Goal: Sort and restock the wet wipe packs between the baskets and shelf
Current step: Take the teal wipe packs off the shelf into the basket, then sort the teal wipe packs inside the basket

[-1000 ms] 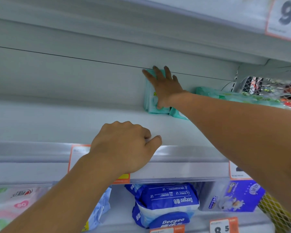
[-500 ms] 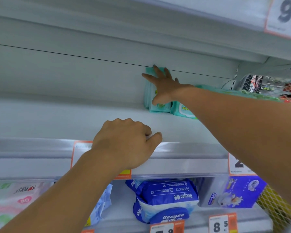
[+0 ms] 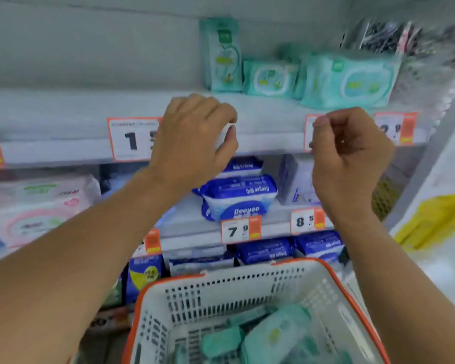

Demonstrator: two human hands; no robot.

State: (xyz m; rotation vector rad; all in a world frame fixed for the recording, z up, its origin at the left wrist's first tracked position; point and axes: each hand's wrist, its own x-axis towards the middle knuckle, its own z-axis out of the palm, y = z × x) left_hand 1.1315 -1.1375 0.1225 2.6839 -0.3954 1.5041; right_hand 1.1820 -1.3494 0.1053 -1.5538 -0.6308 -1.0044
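Up top, one green wipe pack [image 3: 222,53] stands upright on the shelf [image 3: 63,111], two lie lengthwise; left hand [image 3: 195,137] and right hand [image 3: 350,153] curled, holding nothing.

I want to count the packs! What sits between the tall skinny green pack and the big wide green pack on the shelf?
One small mint-green wipe pack sits between the tall green pack and the big wide pack, in the head view.

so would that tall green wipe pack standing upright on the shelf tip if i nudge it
Probably: the tall narrow green wipe pack stands on its short end, apparently unsupported on its left. Its soft film wrapper likely gives under fingers, and it looks light.
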